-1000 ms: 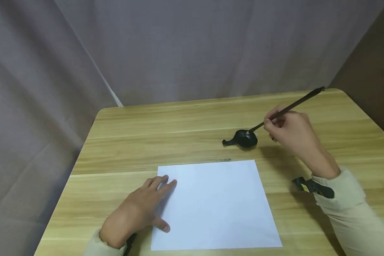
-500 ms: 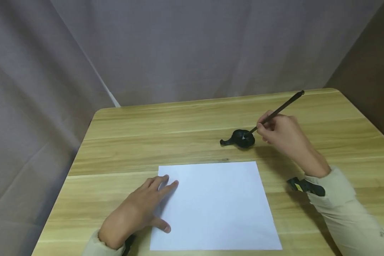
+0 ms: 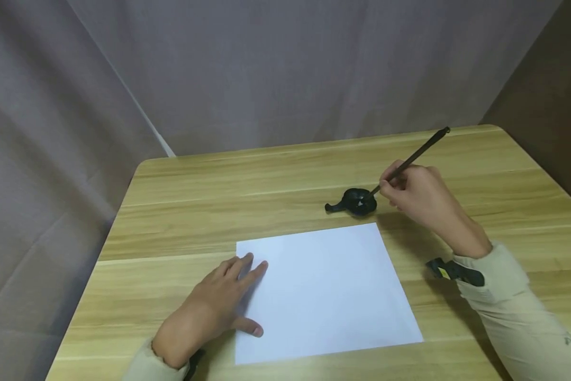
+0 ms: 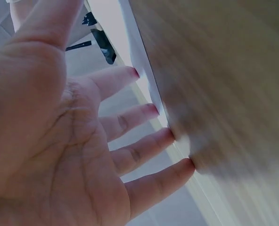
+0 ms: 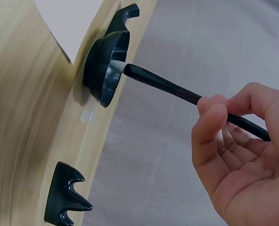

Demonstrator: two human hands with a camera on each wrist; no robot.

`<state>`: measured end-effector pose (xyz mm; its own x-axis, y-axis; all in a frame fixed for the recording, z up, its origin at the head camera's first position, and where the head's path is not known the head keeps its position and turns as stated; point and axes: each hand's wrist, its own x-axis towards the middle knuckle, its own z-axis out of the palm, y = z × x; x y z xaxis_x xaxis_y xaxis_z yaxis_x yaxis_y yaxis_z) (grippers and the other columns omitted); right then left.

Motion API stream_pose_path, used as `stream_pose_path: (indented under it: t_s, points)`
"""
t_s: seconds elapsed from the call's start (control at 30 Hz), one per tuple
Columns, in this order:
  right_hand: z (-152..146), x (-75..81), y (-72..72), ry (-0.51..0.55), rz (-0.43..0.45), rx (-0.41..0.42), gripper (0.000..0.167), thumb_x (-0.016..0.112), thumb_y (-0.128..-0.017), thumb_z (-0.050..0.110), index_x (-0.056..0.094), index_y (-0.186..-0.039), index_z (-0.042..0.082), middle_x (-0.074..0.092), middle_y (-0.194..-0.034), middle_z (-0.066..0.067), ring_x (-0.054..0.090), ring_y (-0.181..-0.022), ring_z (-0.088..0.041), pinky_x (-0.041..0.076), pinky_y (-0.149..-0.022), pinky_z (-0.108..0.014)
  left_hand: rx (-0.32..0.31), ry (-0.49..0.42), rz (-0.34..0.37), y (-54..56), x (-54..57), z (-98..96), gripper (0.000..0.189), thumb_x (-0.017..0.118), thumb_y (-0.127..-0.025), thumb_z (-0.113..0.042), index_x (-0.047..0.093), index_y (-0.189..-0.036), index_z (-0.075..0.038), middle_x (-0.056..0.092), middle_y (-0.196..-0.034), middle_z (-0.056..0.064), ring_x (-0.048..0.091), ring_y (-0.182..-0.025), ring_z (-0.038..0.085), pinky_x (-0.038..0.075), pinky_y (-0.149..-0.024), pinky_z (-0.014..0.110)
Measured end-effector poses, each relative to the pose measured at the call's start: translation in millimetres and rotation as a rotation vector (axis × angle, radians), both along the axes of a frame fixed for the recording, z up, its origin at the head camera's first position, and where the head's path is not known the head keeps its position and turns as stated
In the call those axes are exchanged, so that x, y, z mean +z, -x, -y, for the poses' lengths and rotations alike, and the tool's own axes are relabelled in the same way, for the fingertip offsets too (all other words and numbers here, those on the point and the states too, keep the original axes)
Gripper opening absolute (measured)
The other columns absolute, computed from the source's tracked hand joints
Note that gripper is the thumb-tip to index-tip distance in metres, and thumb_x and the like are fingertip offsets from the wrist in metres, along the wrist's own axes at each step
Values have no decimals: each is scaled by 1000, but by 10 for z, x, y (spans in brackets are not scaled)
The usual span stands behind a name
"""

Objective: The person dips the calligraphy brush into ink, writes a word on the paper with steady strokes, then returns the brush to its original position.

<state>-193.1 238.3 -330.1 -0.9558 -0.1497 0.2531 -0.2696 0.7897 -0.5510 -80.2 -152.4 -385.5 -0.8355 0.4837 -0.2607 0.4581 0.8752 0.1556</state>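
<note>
Right hand point(image 3: 423, 198) pinches a writing brush point(image 3: 420, 152) between thumb and fingers, partway up the handle. Brush head is down-left of the hand, in the black ink dish; long axis tilts up from there toward the table's far right corner. Right hand is nearer the dish by a lot. Brush: slim dark handle, pale bristles point(image 5: 116, 66) inside the dish, looks like against the inner wall. Ink dish point(image 5: 94, 70): glossy, round bowl, curved handle pointing to the table's left edge; sits right of centre, toward the far edge, just beyond the paper's far right corner. Paper point(image 3: 323, 296): white, no marks visible. Left hand point(image 3: 214, 301), fingers spread, rests on its left edge. Right wrist view also has a peaked black brush rest point(image 5: 64, 195) on the table point(image 3: 180, 211). Grey curtain point(image 3: 266, 79) behind the far edge.
</note>
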Motion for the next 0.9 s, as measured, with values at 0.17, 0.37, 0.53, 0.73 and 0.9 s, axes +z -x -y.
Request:
stream_pose_path:
  t_s: [0.17,0.37,0.53,0.73,0.9]
  points:
    - [10,6,10,-4,-11,4,13,63,-100,14,73,-101,6,75,-79,-9,63,-57,-14,44,-46,-27,0,7,4,15,26,-51,119,85,-70,-69,35,-166,-21,30,-171,14,35,-153,42,43,-116,59]
    - [-29,-6,14,-15,-38,12,13,63,-101,13,73,-102,5,76,-81,-11,62,-56,-10,45,-48,-24,-14,52,29,42,81,-99,118,86,-71,-68,35,-166,-22,29,-172,13,35,-154,40,45,-115,58]
    - [-30,-34,27,-13,-27,11,13,64,-101,15,73,-102,5,76,-81,-11,61,-56,-10,45,-47,-24,0,19,92,120,135,-44,127,89,-71,-64,25,-169,-16,26,-173,13,31,-156,37,42,-117,60]
    - [-18,-28,40,4,-34,31,14,63,-102,14,72,-102,4,76,-81,-12,61,-53,-10,43,-46,-24,35,-31,150,186,162,148,135,93,-69,-60,20,-169,-6,16,-176,14,17,-162,37,28,-125,62]
    - [-66,20,31,6,-28,27,14,63,-101,14,72,-104,4,75,-81,-11,61,-55,-11,44,-50,-23,18,-53,164,200,106,183,135,92,-70,-61,19,-169,-7,11,-177,12,12,-162,38,24,-126,62]
